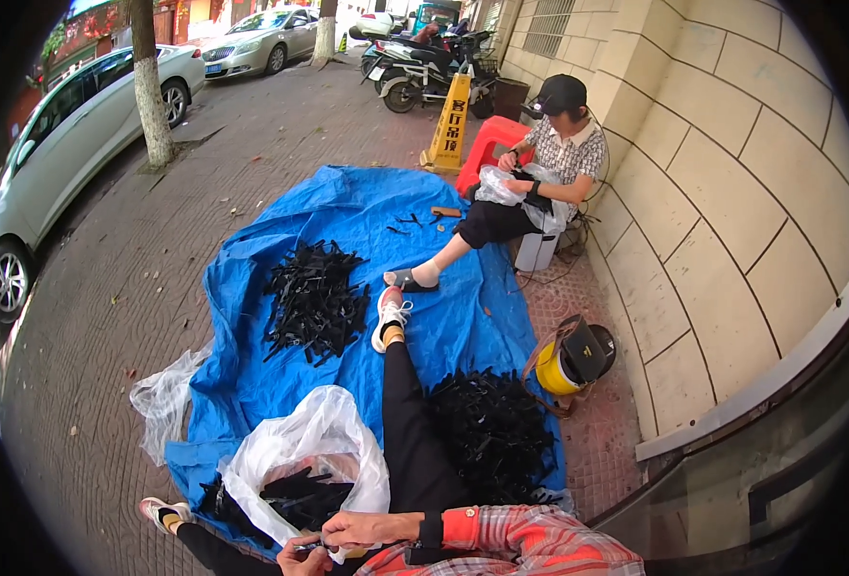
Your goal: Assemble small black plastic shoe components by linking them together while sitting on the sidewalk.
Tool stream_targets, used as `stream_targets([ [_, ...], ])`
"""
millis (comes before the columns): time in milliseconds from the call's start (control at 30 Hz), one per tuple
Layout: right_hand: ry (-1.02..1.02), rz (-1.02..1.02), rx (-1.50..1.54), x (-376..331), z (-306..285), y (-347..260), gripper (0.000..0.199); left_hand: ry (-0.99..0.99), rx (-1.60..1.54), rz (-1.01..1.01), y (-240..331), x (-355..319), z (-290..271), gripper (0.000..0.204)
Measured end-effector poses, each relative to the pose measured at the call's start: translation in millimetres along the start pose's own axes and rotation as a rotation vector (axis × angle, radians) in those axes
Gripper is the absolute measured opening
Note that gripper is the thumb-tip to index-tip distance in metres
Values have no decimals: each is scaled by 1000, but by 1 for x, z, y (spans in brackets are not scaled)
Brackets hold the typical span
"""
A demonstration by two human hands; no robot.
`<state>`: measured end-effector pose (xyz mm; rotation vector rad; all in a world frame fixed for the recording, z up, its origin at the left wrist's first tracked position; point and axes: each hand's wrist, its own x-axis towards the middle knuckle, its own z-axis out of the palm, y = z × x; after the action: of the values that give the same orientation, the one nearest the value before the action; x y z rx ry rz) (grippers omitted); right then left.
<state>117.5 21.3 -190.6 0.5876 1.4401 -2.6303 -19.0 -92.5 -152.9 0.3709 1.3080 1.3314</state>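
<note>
both hands point(357, 530), fingers closed, pinch a small dark piece point(318, 545) near the white bag point(304, 432).

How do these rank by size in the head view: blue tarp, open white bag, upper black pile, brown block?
1. Blue tarp
2. Open white bag (nearer the camera)
3. Upper black pile
4. Brown block

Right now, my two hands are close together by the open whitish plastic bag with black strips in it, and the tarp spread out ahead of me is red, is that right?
Not quite: the tarp is blue, not red, as the head view shows. The rest holds: your left hand and right hand are together by the plastic bag with black strips in it.
</note>
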Motion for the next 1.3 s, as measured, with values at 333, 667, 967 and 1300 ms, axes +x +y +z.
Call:
stream_targets([
  [333,-9,40,76,1,-1,-4,17,52,28,4,-3,-2,11,19],
  [667,553,-561,-858,13,29,-11,26,111,282,217,-2,1,16,18],
  [967,696,-705,-977,23,23,-2,23,194,262,276,-13,8,23,13],
  [1300,671,-475,-631,23,42,-1,34,291,339,401,-53,27,-18,12],
])
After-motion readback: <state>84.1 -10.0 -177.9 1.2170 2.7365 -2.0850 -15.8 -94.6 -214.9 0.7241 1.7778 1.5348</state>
